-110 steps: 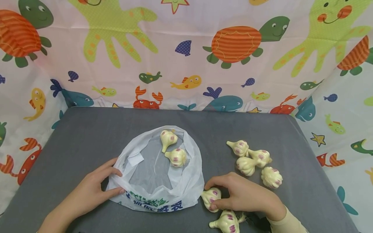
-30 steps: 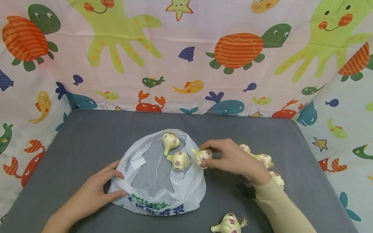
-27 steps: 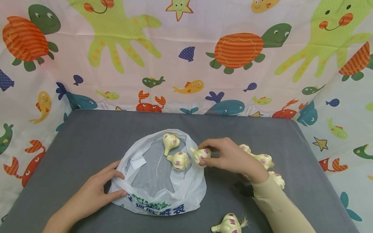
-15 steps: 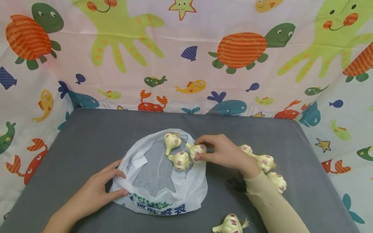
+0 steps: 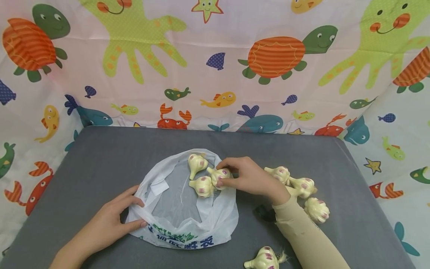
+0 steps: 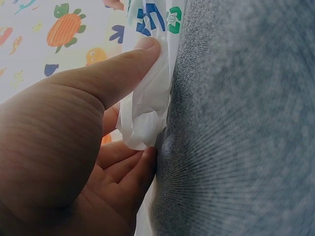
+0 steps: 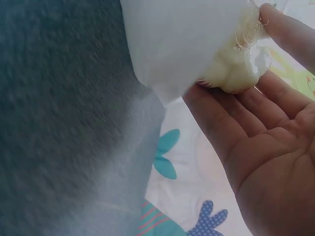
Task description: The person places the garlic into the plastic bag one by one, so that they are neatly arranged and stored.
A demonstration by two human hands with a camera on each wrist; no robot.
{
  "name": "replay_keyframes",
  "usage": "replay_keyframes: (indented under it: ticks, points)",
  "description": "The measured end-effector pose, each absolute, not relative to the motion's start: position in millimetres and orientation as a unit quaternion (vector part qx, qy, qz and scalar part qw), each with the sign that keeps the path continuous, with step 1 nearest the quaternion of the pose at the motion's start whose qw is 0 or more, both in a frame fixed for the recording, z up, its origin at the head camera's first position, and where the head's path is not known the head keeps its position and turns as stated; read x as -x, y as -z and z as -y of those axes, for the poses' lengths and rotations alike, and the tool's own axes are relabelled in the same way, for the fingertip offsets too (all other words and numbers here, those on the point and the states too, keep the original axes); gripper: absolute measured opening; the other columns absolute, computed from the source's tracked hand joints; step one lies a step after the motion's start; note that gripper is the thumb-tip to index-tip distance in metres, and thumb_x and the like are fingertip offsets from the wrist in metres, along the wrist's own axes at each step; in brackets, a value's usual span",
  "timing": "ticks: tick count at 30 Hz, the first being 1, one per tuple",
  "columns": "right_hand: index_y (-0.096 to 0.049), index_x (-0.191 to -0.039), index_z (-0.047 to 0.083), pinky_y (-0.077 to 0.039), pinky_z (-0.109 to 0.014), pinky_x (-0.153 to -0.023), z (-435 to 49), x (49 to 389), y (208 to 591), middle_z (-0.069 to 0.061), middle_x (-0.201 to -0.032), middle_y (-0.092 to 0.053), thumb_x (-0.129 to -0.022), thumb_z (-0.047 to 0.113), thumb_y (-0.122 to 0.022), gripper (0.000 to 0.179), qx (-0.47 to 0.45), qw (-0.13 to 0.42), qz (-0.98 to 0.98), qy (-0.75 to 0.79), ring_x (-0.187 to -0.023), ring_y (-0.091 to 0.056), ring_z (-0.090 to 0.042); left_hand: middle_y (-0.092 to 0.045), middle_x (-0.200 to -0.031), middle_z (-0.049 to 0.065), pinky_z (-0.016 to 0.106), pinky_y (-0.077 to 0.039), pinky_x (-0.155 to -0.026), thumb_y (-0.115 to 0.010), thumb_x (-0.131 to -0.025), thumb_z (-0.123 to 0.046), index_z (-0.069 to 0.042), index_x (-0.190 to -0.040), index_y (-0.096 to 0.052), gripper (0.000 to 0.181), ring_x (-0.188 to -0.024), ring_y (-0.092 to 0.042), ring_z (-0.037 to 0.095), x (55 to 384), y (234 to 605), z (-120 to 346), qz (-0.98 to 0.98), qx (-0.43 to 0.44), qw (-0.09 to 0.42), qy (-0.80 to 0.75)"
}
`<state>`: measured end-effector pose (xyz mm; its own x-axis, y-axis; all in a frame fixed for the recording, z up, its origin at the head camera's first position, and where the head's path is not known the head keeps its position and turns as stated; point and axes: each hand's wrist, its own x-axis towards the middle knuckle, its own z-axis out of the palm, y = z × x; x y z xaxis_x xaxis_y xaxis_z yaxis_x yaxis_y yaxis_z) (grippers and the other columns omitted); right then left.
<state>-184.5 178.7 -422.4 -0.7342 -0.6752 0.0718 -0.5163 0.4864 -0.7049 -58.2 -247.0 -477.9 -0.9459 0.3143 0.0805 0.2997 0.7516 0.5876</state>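
A white plastic bag (image 5: pixel 223 220) with green and blue print lies on the table with its mouth spread wide. My left hand (image 5: pixel 109 216) holds the bag's left side between thumb and fingers; the left wrist view shows the thumb (image 6: pixel 123 69) against the plastic. Inside the bag are two garlic bulbs, one farther back (image 5: pixel 196 164) and one nearer (image 5: pixel 202 186). Between the thumb and fingers of my right hand (image 5: pixel 246 175) is a third garlic bulb (image 5: pixel 220 176), inside the bag's right rim and beside the other two. In the right wrist view, bag plastic partly covers this bulb (image 7: pixel 236 69).
Several garlic bulbs (image 5: pixel 303 186) lie grouped on the grey table (image 5: pixel 114 157) at the right, some partly behind the right forearm. Another bulb (image 5: pixel 265 258) lies at the front edge of view. A cloth (image 5: pixel 188 37) printed with sea animals surrounds the table.
My right hand has picked up a garlic bulb from beside the bag and carried it back and left over the rim, beside the two inside. My left hand stays on the bag.
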Motion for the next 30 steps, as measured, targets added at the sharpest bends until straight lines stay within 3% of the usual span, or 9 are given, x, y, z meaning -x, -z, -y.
replay_keyframes:
  ticks: [6,16,30]
  points:
    - [-0.077,-0.125,0.018,-0.059,-0.043,-0.091,-172,183,431,0.012,-0.109,-0.073,-0.096,0.033,-0.087,0.034,0.355,0.115,-0.851,0.369,-0.096,-0.066,-0.011,-0.056,-0.160,0.012,0.041,-0.055,-0.103,-0.098,-0.081,-0.043,-0.037,-0.110,-0.068,0.042,-0.136,-0.062,0.036,59,478,248,-0.936,-0.166,0.013,-0.310]
    - [-0.076,-0.127,0.016,-0.058,-0.038,-0.101,-167,181,438,0.009,-0.117,-0.075,-0.097,0.028,-0.087,0.034,0.358,0.112,-0.844,0.385,-0.106,-0.068,-0.009,-0.055,-0.161,0.013,0.064,-0.053,-0.102,-0.099,-0.081,-0.040,-0.034,-0.110,-0.068,0.043,-0.137,-0.062,0.038,60,477,247,-0.936,-0.159,0.027,-0.312]
    - [-0.075,-0.126,0.015,-0.057,-0.038,-0.103,-161,179,443,0.008,-0.115,-0.074,-0.097,0.027,-0.086,0.033,0.366,0.121,-0.838,0.388,-0.106,-0.068,-0.010,-0.055,-0.161,0.014,0.064,-0.054,-0.102,-0.100,-0.080,-0.038,-0.033,-0.110,-0.069,0.044,-0.136,-0.062,0.039,60,476,245,-0.935,-0.165,0.022,-0.313]
